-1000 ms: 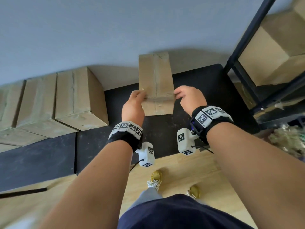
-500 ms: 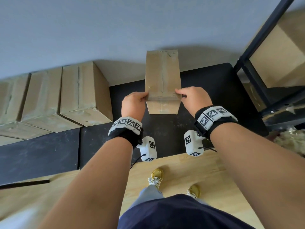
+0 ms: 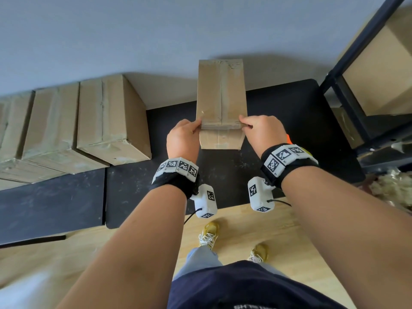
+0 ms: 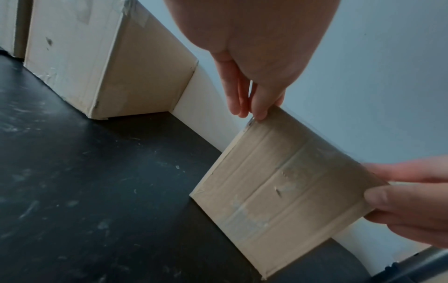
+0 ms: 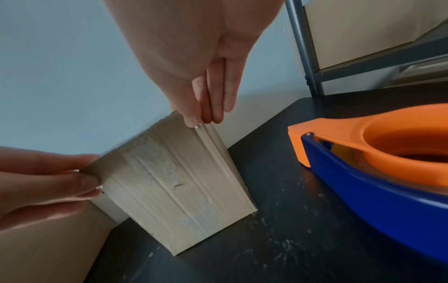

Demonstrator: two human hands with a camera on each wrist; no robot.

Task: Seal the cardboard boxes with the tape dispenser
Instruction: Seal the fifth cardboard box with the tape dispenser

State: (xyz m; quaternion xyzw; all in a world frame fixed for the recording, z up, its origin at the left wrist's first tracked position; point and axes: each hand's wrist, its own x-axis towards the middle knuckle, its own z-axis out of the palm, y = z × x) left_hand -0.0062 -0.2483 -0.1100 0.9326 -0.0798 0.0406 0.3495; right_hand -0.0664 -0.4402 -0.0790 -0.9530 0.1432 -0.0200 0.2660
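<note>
A narrow cardboard box (image 3: 220,97) stands on the black table (image 3: 223,175) against the wall, with a taped seam running down its middle. My left hand (image 3: 197,127) pinches its near upper left corner. My right hand (image 3: 244,123) pinches the near upper right corner. In the left wrist view the left hand's fingertips (image 4: 254,113) sit on the box (image 4: 278,181) corner. In the right wrist view the right hand (image 5: 201,118) holds the opposite corner of the box (image 5: 174,181). The orange and blue tape dispenser (image 5: 375,172) lies on the table right of the box, untouched; only an orange sliver (image 3: 288,138) of it shows in the head view.
Several taped cardboard boxes (image 3: 111,117) line the wall at the left. A dark metal shelf rack (image 3: 356,85) holding a large box (image 3: 383,70) stands at the right. Pale packing filler (image 3: 396,188) lies at the far right edge. The wood floor lies below the table's near edge.
The box has been turned from a slight slant to square with me. Both hands kept their hold on its near corners.
</note>
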